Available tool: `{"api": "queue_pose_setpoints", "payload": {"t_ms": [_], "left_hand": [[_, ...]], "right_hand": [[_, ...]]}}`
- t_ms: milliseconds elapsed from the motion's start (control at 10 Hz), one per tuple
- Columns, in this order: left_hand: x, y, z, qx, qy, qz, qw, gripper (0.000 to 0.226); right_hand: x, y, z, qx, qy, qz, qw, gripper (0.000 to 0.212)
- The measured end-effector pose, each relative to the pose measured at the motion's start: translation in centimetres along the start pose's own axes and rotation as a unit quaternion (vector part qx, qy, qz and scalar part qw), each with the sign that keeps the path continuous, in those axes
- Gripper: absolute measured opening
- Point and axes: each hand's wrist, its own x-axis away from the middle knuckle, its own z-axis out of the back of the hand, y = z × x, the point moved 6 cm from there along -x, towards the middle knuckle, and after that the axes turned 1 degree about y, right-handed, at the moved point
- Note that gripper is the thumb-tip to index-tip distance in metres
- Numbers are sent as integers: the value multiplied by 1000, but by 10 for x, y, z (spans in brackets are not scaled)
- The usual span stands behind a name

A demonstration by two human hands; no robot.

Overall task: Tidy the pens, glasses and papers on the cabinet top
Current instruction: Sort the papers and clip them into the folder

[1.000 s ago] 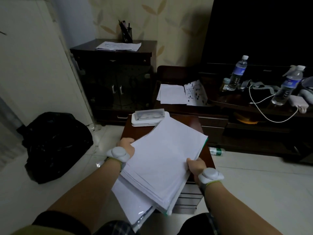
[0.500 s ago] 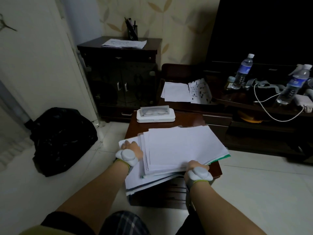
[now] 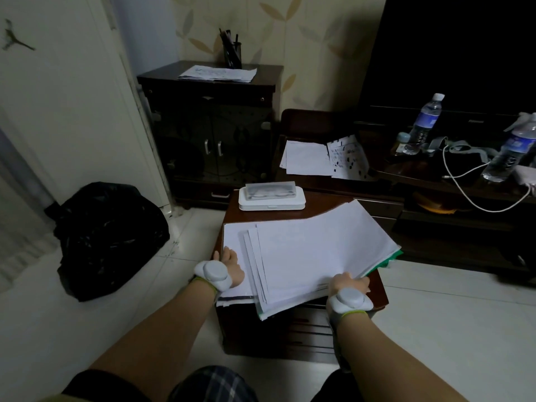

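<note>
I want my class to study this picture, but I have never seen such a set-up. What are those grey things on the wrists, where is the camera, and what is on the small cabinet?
No machine here: a person works bare-handed, and a head-worn camera looks down at both arms. The grey pods are bands strapped on the wrists; their purpose isn't shown. The left hand rests at the left edge of the papers; the right hand grips their near edge. The papers lie fanned on the small cabinet. Behind them sits a white glasses case.
</note>
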Motion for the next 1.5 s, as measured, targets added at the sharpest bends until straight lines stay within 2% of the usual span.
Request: {"api": "queue_pose_setpoints", "payload": {"t_ms": [100,200,300,400,500,600,800,900,1000,1200,1300,1400,1500], "left_hand": [[-17,1,-1,-36,-18,-31,999,53],[-27,3,-2,-61,-1,-37,997,53],[-45,-1,-5,-46,51,-41,997,54],[-42,0,-3,-23,84,-49,995,54],[-25,6,11,25,148,-53,987,56],[-5,12,25,82,235,-44,968,46],[6,14,27,267,193,-1,944,43],[7,6,26,292,163,13,942,42],[8,3,23,288,156,1,945,32],[5,-4,9,249,130,5,960,17],[8,-5,10,200,124,10,972,35],[6,-7,11,163,137,9,977,32],[7,-9,11,149,143,23,978,36]], "right_hand": [[-18,7,2,16,18,-30,999,40],[-27,11,-6,-172,7,-73,982,11],[-30,12,2,-127,47,-39,990,9],[-44,12,9,-119,68,-16,990,37],[-43,15,5,-169,52,-57,983,42],[-39,20,-3,-178,50,-73,980,43],[-20,14,-22,-187,16,-101,977,44],[-12,15,-36,-207,-17,-113,972,44],[-11,21,-52,-238,-47,-124,962,43],[-19,26,-66,-292,-102,-127,943,37],[-8,24,-65,-239,-149,-157,947,21],[2,21,-66,-134,-206,-140,959,32],[-15,6,-64,61,-146,-4,987,42]]}}
